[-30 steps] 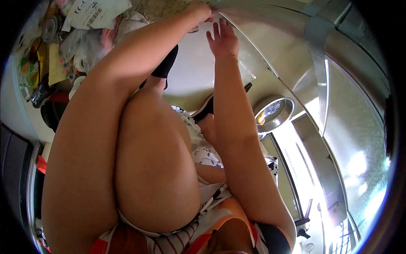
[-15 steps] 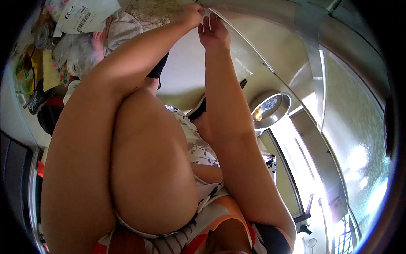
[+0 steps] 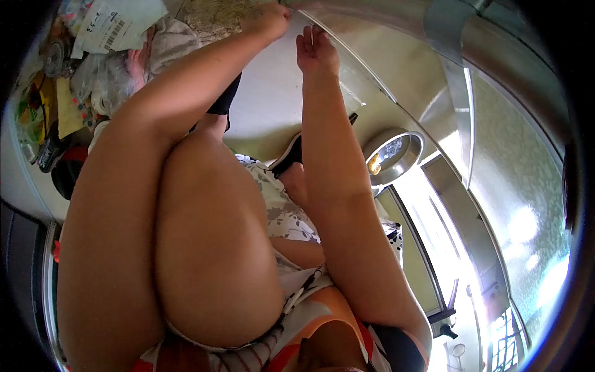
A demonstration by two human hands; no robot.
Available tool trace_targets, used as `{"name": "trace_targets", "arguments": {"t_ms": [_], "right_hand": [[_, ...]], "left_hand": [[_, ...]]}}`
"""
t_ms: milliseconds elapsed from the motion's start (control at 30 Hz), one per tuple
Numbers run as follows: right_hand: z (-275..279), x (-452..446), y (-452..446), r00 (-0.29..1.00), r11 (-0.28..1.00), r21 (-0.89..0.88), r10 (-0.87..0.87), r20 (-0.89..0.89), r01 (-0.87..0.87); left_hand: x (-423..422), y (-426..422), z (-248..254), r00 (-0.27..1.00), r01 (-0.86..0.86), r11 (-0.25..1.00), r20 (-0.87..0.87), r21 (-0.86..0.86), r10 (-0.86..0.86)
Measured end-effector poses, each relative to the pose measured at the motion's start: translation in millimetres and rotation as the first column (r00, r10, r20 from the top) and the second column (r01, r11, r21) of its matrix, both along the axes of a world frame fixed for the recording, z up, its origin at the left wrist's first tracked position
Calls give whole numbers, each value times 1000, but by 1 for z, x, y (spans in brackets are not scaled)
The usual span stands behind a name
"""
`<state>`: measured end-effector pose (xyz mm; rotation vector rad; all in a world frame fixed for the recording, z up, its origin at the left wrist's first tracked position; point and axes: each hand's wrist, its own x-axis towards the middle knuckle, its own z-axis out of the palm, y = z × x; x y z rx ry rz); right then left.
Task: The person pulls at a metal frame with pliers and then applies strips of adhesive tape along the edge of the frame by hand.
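Observation:
My left hand (image 3: 271, 22) is curled closed at the top of the view, close to the upper end of a thin pale edge strip (image 3: 362, 63). Whatever its fingers grip, if anything, is hidden. Slightly lower and to the right is my right hand (image 3: 317, 53), palm toward me, its fingers stretched upward and a little bent. The fingertips are beside the same strip; I cannot tell if they touch it. A glossy light panel (image 3: 412, 71) lies on the strip's right side, and pale floor (image 3: 266, 93) on its left.
At right stands a metal basin (image 3: 419, 152) with a yellowish piece (image 3: 374, 165) inside. Upper left is a pile with a labelled white bag (image 3: 114, 28), clear plastic (image 3: 102, 77) and a grey cloth (image 3: 175, 42). My raised knee and a dark shoe (image 3: 288, 155) lie between the arms.
My left hand has shifted slightly left. The right hand has moved slightly down and right, away from the left one. The whole view has also shifted a little.

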<state>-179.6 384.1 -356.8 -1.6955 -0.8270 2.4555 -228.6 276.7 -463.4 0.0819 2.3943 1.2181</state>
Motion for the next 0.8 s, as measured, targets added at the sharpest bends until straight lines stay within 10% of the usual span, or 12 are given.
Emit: {"name": "trace_targets", "arguments": {"t_ms": [233, 333, 800], "right_hand": [[4, -1, -3, 998, 998, -5, -59, 29, 59], [6, -4, -3, 998, 997, -33, -69, -5, 69], [-1, -4, 0, 992, 999, -36, -3, -129, -1]], "left_hand": [[-1, 19, 64, 913, -206, 974, 377, 97, 156], [2, 34, 58, 651, -616, 738, 706, 277, 279], [11, 43, 59, 676, -647, 606, 715, 463, 175]]}}
